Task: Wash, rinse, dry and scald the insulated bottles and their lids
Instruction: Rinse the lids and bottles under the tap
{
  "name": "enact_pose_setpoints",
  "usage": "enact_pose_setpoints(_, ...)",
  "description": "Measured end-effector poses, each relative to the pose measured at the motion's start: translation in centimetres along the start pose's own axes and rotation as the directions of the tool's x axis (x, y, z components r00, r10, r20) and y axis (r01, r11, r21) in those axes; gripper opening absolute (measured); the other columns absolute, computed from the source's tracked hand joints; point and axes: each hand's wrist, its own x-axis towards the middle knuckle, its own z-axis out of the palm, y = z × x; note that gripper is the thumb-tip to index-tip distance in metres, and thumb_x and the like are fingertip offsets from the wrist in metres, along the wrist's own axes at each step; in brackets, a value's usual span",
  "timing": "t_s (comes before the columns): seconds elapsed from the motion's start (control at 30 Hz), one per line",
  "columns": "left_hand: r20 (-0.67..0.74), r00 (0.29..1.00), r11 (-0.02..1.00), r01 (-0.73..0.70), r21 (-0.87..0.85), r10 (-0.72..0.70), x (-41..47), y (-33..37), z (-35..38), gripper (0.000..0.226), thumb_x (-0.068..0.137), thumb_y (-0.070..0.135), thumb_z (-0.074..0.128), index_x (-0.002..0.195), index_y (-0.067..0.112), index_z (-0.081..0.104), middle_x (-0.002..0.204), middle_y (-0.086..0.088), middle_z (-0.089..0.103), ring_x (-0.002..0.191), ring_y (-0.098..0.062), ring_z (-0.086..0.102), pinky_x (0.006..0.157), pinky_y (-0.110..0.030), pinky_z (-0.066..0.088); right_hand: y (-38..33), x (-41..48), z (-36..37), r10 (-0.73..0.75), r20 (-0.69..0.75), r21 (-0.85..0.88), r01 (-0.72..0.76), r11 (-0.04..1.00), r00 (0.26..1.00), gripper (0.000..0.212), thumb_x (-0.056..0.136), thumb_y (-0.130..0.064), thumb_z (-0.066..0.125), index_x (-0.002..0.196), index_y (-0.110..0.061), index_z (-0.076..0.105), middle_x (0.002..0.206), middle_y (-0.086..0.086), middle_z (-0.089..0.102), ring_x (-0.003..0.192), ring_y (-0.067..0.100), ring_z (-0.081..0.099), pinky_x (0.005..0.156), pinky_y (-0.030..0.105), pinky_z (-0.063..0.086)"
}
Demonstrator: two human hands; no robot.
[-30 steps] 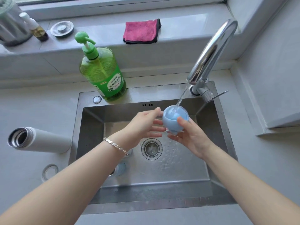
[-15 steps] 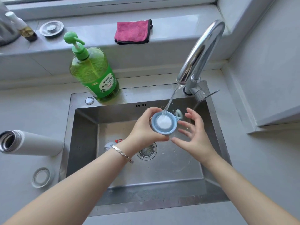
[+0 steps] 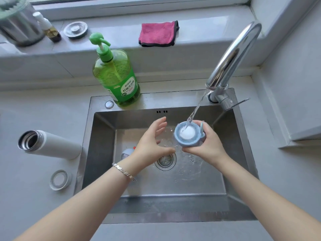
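Lid [image 3: 188, 134]: pale blue, held over the sink [image 3: 104, 153], open side up, struck by tap [image 3: 232, 56] water.
Right hand [image 3: 206, 145]: clamped around lid.
Left hand [image 3: 152, 141]: fingers spread, holding nothing, beside lid.
Bottle [image 3: 50, 144]: laid on counter.

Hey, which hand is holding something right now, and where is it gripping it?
The right hand holds the blue lid by its outer side wall, open side up under the running water. The left hand is open and holds nothing.
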Motion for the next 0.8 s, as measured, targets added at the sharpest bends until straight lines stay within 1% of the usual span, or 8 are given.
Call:
enact_pose_setpoints(0.13, -0.087, 0.994, 0.998, 0.061, 0.000, -0.061, -1.9, -1.8, -1.9, 0.075, 0.069, -0.003, 0.077, 0.129, 0.025, 0.043, 0.130, 0.001, 0.050, 0.119, -0.010, 0.050, 0.096, -0.028, 0.043, -0.7, 0.4, 0.9, 0.055, 0.052, 0.014, -0.056, 0.998, 0.997, 0.066, 0.047, -0.021, 0.089, 0.103, -0.035, 0.056, 0.109, -0.003, 0.063, 0.101, 0.012, 0.060, 0.087, 0.029, 0.050)
enact_pose_setpoints(0.2, -0.106, 0.991, 0.996, 0.086, -0.013, -0.087, -2.8, -2.8, -2.3, 0.070, 0.070, -0.003, 0.076, 0.124, 0.027, 0.045, 0.127, 0.000, 0.053, 0.116, -0.012, 0.053, 0.095, -0.029, 0.045, -1.4, 0.4, 1.3, 0.211, 0.093, 0.104, -0.220, 0.970, 0.973, 0.054, 0.060, -0.016, 0.085, 0.107, -0.021, 0.059, 0.102, 0.001, 0.065, 0.087, 0.010, 0.062, 0.077, 0.025, 0.052)
enact_pose_setpoints(0.33, -0.097, 0.987, 0.991, 0.126, -0.047, -0.130, -4.8, -4.0, -2.4, 0.066, 0.071, 0.001, 0.077, 0.121, 0.027, 0.044, 0.126, -0.003, 0.053, 0.109, -0.015, 0.057, 0.091, -0.029, 0.047, -2.7, -1.6, 2.5, 0.618, 0.396, 0.268, -0.729, 0.630, 0.679, 0.030, 0.080, -0.023, 0.068, 0.105, -0.010, 0.059, 0.087, 0.008, 0.062, 0.074, 0.019, 0.061, 0.065, 0.026, 0.053)
enact_pose_setpoints(0.4, -0.072, 0.987, 0.989, 0.139, -0.043, -0.142, -5.8, -4.2, -2.2, 0.067, 0.070, 0.008, 0.079, 0.124, 0.026, 0.044, 0.126, -0.001, 0.052, 0.107, -0.014, 0.057, 0.090, -0.027, 0.049, -3.2, -2.9, 3.4, 0.690, 0.460, 0.289, -0.829, 0.479, 0.559, 0.026, 0.081, -0.025, 0.067, 0.100, -0.010, 0.058, 0.088, 0.012, 0.061, 0.077, 0.025, 0.061, 0.067, 0.028, 0.052)
enact_pose_setpoints(0.47, -0.033, 0.989, 0.989, 0.144, -0.027, -0.145, -6.8, -4.4, -2.1, 0.067, 0.070, 0.019, 0.081, 0.124, 0.030, 0.043, 0.124, 0.006, 0.052, 0.104, -0.007, 0.058, 0.086, -0.021, 0.050, -3.7, -4.1, 4.7, 0.705, 0.481, 0.297, -0.854, 0.428, 0.521, 0.029, 0.081, -0.027, 0.067, 0.101, -0.009, 0.059, 0.089, 0.013, 0.062, 0.077, 0.025, 0.062, 0.067, 0.028, 0.052)
enact_pose_setpoints(0.57, -0.047, 0.990, 0.990, 0.137, 0.011, -0.137, -8.6, -4.5, -1.8, 0.064, 0.071, 0.029, 0.080, 0.122, 0.032, 0.042, 0.114, 0.018, 0.049, 0.097, 0.006, 0.055, 0.076, -0.007, 0.047, -4.9, -5.8, 7.5, 0.669, 0.490, 0.312, -0.830, 0.463, 0.558, 0.028, 0.083, -0.029, 0.066, 0.103, -0.010, 0.061, 0.089, 0.010, 0.065, 0.076, 0.019, 0.061, 0.071, 0.026, 0.051)
enact_pose_setpoints(0.67, -0.229, 0.962, 0.988, 0.140, -0.058, -0.150, -10.2, -5.4, -2.6, 0.068, 0.069, 0.034, 0.081, 0.124, 0.028, 0.042, 0.116, 0.011, 0.051, 0.102, -0.004, 0.056, 0.084, -0.016, 0.048, -6.2, -7.0, 10.8, 0.607, 0.504, 0.236, -0.774, 0.587, 0.614, 0.028, 0.085, -0.034, 0.063, 0.102, -0.012, 0.062, 0.090, 0.006, 0.067, 0.078, 0.017, 0.063, 0.075, 0.025, 0.051)
enact_pose_setpoints(0.8, -0.413, 0.897, 0.976, 0.079, -0.203, -0.158, -12.3, -6.9, -6.4, 0.047, 0.074, 0.021, 0.078, 0.107, 0.035, 0.048, 0.097, 0.013, 0.057, 0.082, 0.000, 0.060, 0.069, -0.010, 0.048, -7.8, -7.4, 14.8, 0.530, 0.584, 0.087, -0.697, 0.712, 0.614, 0.041, 0.089, -0.044, 0.053, 0.109, -0.009, 0.062, 0.097, 0.005, 0.064, 0.091, 0.018, 0.060, 0.082, 0.027, 0.050)
